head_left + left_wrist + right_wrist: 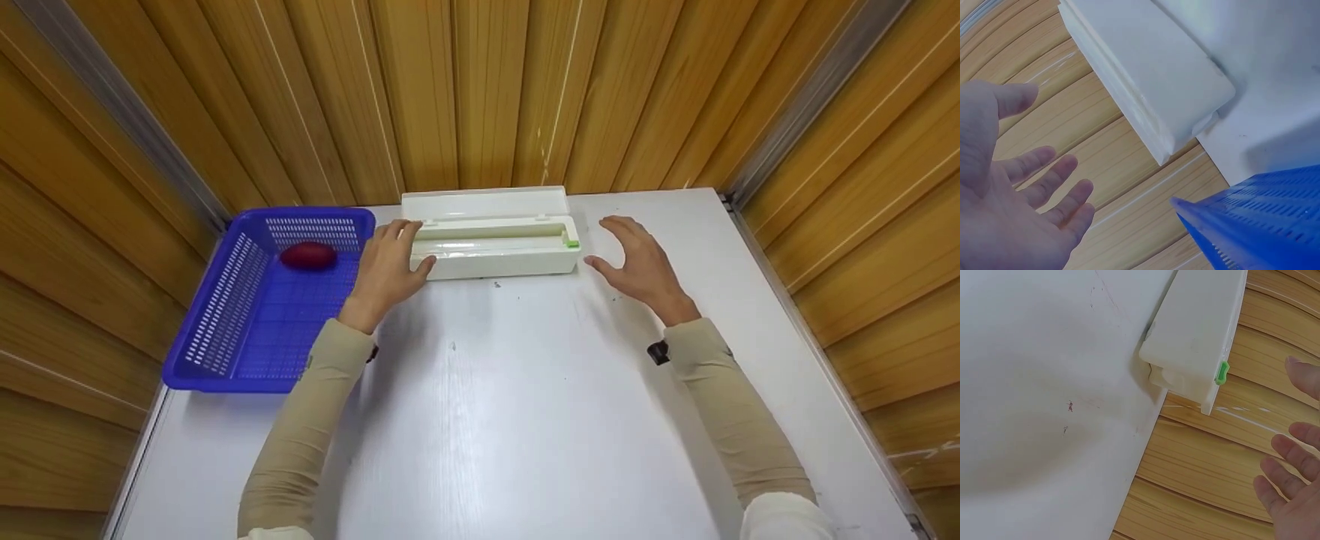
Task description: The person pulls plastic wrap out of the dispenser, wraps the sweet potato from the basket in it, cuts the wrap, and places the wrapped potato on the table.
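A white cling film dispenser [495,264] stands at the back of the table with its lid [484,202] raised. Inside it lies a roll of film [487,245], and a small green slider [573,244] sits at its right end. My left hand [386,266] hovers by the dispenser's left end, covering that corner in the head view. The left wrist view shows those fingers [1050,183] spread and apart from the box. Off the right end, my right hand [637,262] hangs in the air with loosely bent fingers, holding nothing.
On the left stands a blue plastic basket [202,300] with a dark red oval object [308,256] inside. Wood-patterned walls [487,97] enclose the white table [510,405] at the back and both sides.
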### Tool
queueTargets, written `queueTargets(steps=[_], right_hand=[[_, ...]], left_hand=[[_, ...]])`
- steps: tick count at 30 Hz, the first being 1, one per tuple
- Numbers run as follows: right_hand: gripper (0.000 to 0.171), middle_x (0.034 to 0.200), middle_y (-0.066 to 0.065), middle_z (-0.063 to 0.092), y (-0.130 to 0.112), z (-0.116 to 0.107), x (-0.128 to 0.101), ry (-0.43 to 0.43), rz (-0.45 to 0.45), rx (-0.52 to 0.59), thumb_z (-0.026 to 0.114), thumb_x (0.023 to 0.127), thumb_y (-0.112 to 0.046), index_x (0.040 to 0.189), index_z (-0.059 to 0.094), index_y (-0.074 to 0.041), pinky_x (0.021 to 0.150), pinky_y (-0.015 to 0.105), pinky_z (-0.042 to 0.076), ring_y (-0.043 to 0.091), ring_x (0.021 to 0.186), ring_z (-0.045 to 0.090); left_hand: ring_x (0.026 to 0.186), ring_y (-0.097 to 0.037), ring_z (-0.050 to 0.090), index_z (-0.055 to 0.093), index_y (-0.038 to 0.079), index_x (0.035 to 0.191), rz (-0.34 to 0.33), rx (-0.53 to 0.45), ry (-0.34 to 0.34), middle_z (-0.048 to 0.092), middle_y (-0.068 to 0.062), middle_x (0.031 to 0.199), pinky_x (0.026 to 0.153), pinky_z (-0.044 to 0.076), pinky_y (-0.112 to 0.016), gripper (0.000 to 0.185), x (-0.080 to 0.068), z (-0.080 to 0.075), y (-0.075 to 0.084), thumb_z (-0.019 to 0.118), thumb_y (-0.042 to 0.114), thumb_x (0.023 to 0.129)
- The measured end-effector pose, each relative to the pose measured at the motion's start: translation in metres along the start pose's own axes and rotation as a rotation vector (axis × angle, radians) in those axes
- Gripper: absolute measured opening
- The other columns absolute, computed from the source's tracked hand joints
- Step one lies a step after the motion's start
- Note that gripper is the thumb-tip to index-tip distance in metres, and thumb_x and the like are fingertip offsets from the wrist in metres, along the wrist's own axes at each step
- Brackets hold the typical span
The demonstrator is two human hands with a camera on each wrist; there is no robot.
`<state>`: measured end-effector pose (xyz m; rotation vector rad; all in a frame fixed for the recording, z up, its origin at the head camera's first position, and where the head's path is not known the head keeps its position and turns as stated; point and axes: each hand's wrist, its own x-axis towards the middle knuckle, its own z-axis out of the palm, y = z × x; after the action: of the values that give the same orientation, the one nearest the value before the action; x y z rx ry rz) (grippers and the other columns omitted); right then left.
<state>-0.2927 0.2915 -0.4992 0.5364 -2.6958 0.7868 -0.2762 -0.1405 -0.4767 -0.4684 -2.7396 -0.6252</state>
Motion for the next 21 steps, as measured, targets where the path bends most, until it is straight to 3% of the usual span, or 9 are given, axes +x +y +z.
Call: queueTargets(steps=[6, 21], right_hand=[[0.066, 0.153, 0.019, 0.056, -0.003, 0.007, 0.000, -0.015, 0.014, 0.012, 0.084, 0.094, -0.027, 0.149, 0.057, -0.002, 0.121, 0.058, 0.040, 0.040, 0.146, 0.051], [0.049, 0.138, 0.016, 0.066, 0.001, 0.036, 0.002, 0.015, -0.068, 0.050, 0.084, 0.093, -0.017, 0.135, 0.067, 0.000, 0.114, 0.052, 0.049, 0.036, 0.133, 0.061]], left_hand=[[0.132, -0.046, 0.060, 0.059, 0.000, 0.145, -0.017, 0.014, -0.010, 0.064, -0.024, 0.142, 0.112, 0.047, -0.058, 0.059, 0.002, 0.010, 0.002, 0.077, 0.029, 0.096], [0.128, -0.046, 0.060, 0.061, -0.003, 0.141, -0.056, 0.010, -0.068, 0.064, -0.024, 0.139, 0.109, 0.049, -0.057, 0.056, 0.003, 0.028, 0.002, 0.079, 0.023, 0.095]])
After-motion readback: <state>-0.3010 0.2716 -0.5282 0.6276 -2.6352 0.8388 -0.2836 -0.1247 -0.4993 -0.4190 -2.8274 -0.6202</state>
